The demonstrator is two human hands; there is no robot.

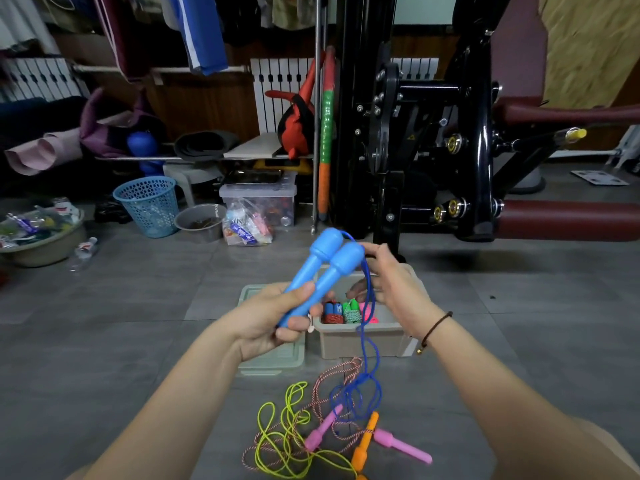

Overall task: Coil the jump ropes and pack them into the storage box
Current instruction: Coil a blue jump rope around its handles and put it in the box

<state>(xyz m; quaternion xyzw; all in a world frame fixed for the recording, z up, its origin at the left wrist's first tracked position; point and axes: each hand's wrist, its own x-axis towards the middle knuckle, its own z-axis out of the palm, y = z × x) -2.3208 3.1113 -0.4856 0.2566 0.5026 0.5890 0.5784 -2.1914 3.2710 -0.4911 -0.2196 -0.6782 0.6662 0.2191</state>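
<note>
My left hand grips the two blue handles of a jump rope side by side, tilted up to the right. Its blue cord runs from the handle tops past my right hand, whose fingers curl round it, and hangs down to the floor. Behind my hands stands the beige storage box, holding several coiled ropes. Its lid lies to the left. On the floor nearer me lie a pink-handled rope and an orange-handled rope with a yellow-green cord, loose and tangled.
A black exercise machine with dark red pads fills the right background. At the back left stand a blue mesh basket, a grey bowl, a clear bin and a basin of clutter. Grey tiled floor surrounds the box.
</note>
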